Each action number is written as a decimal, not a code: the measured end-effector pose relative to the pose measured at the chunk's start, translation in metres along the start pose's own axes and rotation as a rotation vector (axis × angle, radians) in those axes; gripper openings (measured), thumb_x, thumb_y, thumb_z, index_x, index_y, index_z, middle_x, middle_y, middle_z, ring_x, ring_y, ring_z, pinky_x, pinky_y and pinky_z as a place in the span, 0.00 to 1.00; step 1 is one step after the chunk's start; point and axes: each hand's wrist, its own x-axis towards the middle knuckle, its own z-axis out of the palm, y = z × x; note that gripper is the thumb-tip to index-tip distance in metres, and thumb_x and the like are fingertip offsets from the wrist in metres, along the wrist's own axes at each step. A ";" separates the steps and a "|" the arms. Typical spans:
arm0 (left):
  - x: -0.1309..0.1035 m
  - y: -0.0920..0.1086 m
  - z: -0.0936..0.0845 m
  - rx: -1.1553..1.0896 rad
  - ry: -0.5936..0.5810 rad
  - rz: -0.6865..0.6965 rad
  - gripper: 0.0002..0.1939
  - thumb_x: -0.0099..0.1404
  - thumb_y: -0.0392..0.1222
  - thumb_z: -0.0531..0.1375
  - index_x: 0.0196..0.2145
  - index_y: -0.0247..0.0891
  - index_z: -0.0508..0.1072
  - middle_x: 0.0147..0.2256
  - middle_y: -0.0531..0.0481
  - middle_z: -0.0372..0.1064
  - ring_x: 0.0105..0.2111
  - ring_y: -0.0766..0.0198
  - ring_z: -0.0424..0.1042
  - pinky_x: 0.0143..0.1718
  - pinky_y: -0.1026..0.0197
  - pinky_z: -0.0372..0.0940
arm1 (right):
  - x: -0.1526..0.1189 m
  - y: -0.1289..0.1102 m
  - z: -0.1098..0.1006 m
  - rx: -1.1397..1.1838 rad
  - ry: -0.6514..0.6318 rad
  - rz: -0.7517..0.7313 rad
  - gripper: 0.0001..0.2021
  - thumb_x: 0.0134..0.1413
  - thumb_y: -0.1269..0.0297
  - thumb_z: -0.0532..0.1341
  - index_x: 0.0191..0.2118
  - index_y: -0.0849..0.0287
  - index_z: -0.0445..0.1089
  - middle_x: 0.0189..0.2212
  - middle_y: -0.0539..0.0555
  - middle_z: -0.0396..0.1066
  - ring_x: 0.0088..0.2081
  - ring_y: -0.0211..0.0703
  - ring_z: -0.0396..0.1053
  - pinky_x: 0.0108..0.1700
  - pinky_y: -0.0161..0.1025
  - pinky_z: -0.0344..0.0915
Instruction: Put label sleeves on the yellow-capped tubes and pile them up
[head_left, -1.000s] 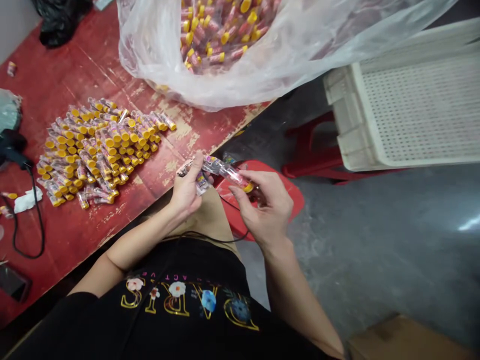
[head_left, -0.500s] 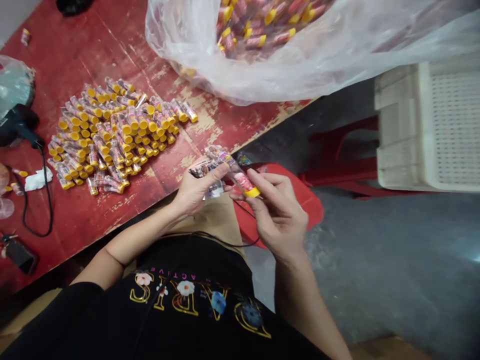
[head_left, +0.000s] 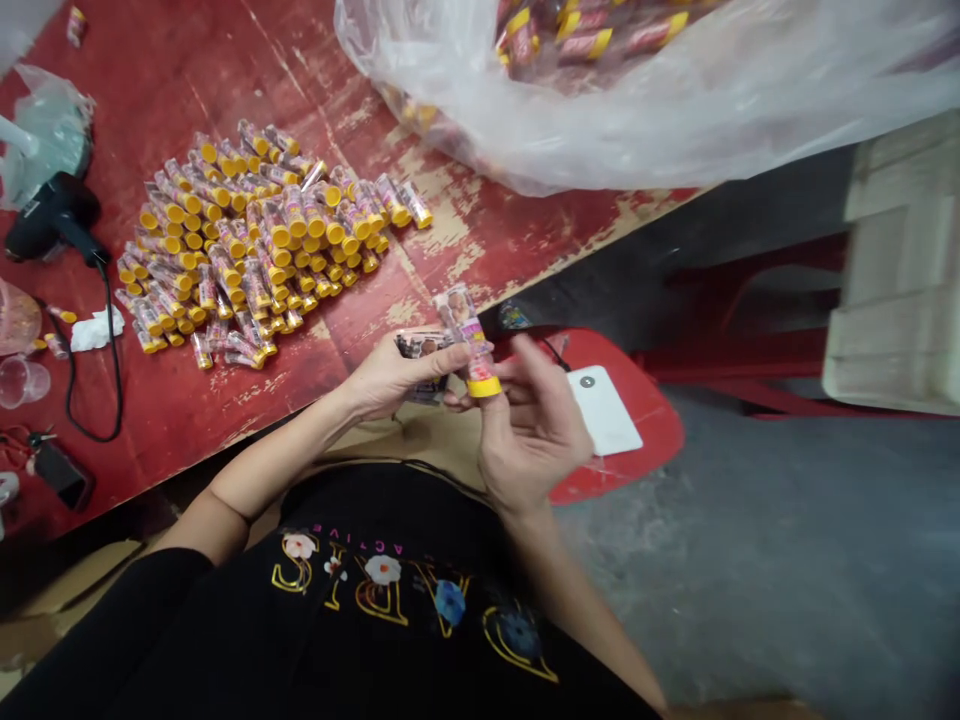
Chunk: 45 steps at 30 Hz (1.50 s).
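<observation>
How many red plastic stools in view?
2. One stool by the right hand, with a flat white rectangular object on it; another stool, mostly hidden, beneath the off-white plastic crate. More may be hidden.

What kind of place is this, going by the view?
Probably a small packing workshop: a worn red table with a pile of yellow-capped tubes, a big plastic bag of similar ones, and a plastic crate off to the right.

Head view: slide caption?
Left hand and right hand on a yellow-capped tube, beside a red table piled with similar tubes.
</observation>
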 end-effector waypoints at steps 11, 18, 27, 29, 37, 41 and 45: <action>-0.012 -0.005 0.005 -0.046 0.179 0.061 0.26 0.41 0.51 0.80 0.32 0.36 0.77 0.30 0.51 0.73 0.28 0.68 0.70 0.29 0.64 0.67 | 0.024 -0.005 0.006 -0.121 0.011 -0.132 0.10 0.59 0.66 0.68 0.46 0.49 0.82 0.36 0.52 0.77 0.36 0.41 0.76 0.37 0.42 0.76; -0.002 -0.005 -0.012 -0.090 0.242 0.123 0.26 0.42 0.51 0.80 0.33 0.35 0.77 0.31 0.51 0.74 0.30 0.67 0.72 0.31 0.63 0.67 | 0.036 0.006 0.029 -0.085 -0.003 -0.023 0.07 0.58 0.60 0.70 0.40 0.54 0.82 0.33 0.53 0.78 0.36 0.42 0.76 0.39 0.42 0.76; 0.032 0.028 -0.042 -0.306 0.462 0.385 0.30 0.46 0.52 0.79 0.44 0.40 0.77 0.28 0.57 0.71 0.24 0.72 0.69 0.31 0.64 0.69 | 0.092 0.030 0.095 0.093 -0.232 0.014 0.13 0.55 0.56 0.71 0.43 0.56 0.82 0.40 0.56 0.79 0.41 0.42 0.77 0.38 0.39 0.78; 0.029 0.033 -0.042 -0.289 0.474 0.412 0.33 0.50 0.49 0.78 0.52 0.45 0.76 0.28 0.57 0.71 0.25 0.70 0.70 0.33 0.62 0.70 | 0.096 0.027 0.099 0.067 -0.237 -0.010 0.12 0.56 0.56 0.70 0.44 0.55 0.82 0.41 0.56 0.78 0.41 0.42 0.77 0.38 0.39 0.78; 0.024 0.031 -0.036 -0.228 0.497 0.334 0.37 0.53 0.48 0.76 0.60 0.49 0.74 0.30 0.54 0.72 0.29 0.66 0.73 0.40 0.56 0.75 | 0.091 0.026 0.088 -0.019 -0.206 -0.029 0.10 0.59 0.57 0.69 0.43 0.53 0.83 0.39 0.55 0.78 0.39 0.44 0.77 0.37 0.42 0.79; 0.031 0.029 -0.036 -0.231 0.503 0.339 0.36 0.53 0.48 0.76 0.59 0.49 0.74 0.31 0.54 0.73 0.27 0.67 0.72 0.39 0.56 0.75 | 0.090 0.024 0.085 0.005 -0.192 -0.020 0.09 0.58 0.59 0.69 0.44 0.52 0.83 0.39 0.55 0.78 0.38 0.42 0.76 0.36 0.40 0.77; 0.038 0.032 -0.035 -0.258 0.503 0.321 0.37 0.53 0.47 0.76 0.60 0.49 0.74 0.35 0.52 0.76 0.33 0.63 0.77 0.42 0.55 0.76 | 0.095 0.029 0.082 0.007 -0.183 -0.031 0.10 0.58 0.59 0.69 0.44 0.52 0.83 0.38 0.54 0.78 0.38 0.42 0.76 0.36 0.40 0.77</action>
